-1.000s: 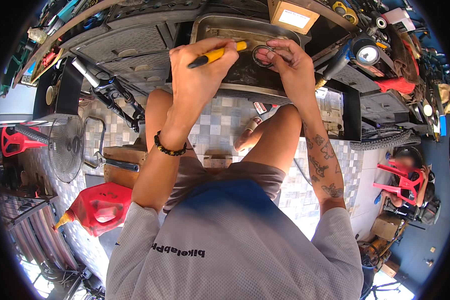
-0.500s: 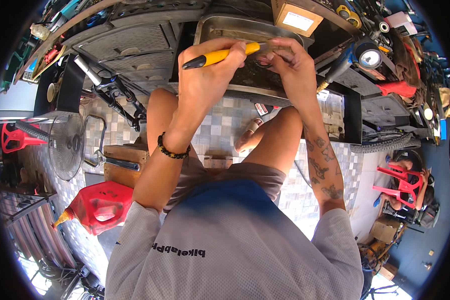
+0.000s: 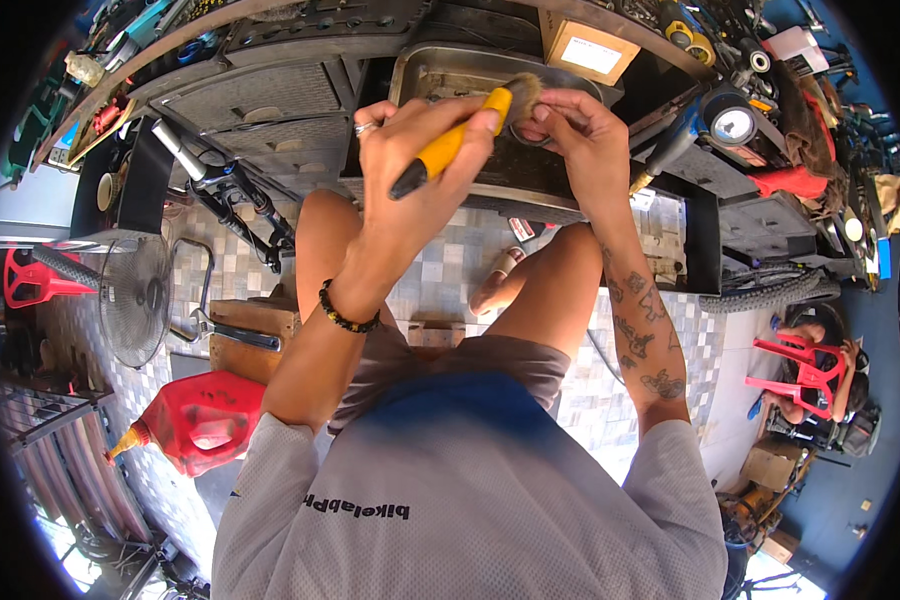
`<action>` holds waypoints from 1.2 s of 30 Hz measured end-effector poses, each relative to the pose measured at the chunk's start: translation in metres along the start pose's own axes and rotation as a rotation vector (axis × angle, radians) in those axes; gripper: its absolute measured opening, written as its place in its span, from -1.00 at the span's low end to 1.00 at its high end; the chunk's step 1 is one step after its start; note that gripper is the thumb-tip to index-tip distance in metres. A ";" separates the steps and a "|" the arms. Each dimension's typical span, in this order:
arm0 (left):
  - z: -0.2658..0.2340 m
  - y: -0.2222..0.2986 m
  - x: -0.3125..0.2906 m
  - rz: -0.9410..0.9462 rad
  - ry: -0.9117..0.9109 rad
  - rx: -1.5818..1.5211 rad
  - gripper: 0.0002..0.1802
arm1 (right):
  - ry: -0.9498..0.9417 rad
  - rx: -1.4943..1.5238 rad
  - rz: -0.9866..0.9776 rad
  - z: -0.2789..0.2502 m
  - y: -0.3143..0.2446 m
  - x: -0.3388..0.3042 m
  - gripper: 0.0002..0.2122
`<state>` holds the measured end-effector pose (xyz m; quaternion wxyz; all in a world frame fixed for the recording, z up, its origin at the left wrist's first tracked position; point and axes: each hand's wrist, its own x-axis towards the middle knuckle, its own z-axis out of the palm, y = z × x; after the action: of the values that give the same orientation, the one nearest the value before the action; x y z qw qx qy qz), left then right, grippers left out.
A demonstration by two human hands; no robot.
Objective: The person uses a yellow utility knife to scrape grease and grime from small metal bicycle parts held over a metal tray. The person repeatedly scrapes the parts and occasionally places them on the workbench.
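Observation:
My left hand grips a brush by its yellow handle with a black end. The pale bristles point up and right, close against the fingertips of my right hand. Those fingers pinch a small dark ring-shaped part, partly covered by the fingers. Both hands are above a metal tray with dark, dirty liquid or grime in its bottom.
A cardboard box sits just behind the tray. A bicycle fork stands at left, near a fan and a red jug. Another person is by a red chair at far right.
The brush has swung steeper, its bristles rising toward the right fingertips and its black end dropping right. My left hand has turned with it; the right hand has stayed nearly in place.

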<state>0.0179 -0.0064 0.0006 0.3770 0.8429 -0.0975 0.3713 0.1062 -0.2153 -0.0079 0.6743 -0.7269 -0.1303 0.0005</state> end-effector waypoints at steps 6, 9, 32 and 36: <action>0.003 -0.003 0.001 0.013 0.035 -0.080 -0.82 | -0.028 0.014 -0.014 0.001 0.003 0.002 -0.76; 0.000 -0.008 -0.002 -0.004 -0.059 0.155 -0.85 | -0.005 0.070 0.028 -0.003 0.005 0.002 -0.72; 0.007 -0.006 0.006 0.110 -0.027 -0.005 -0.86 | -0.106 -0.010 -0.048 -0.004 0.011 0.008 -0.92; 0.004 -0.007 0.002 0.071 -0.087 0.091 -0.85 | -0.022 0.028 -0.043 -0.003 0.009 0.008 -0.89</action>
<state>0.0251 -0.0044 -0.0034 0.3204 0.8705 -0.1267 0.3514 0.1160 -0.2173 -0.0149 0.6828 -0.7143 -0.1534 -0.0043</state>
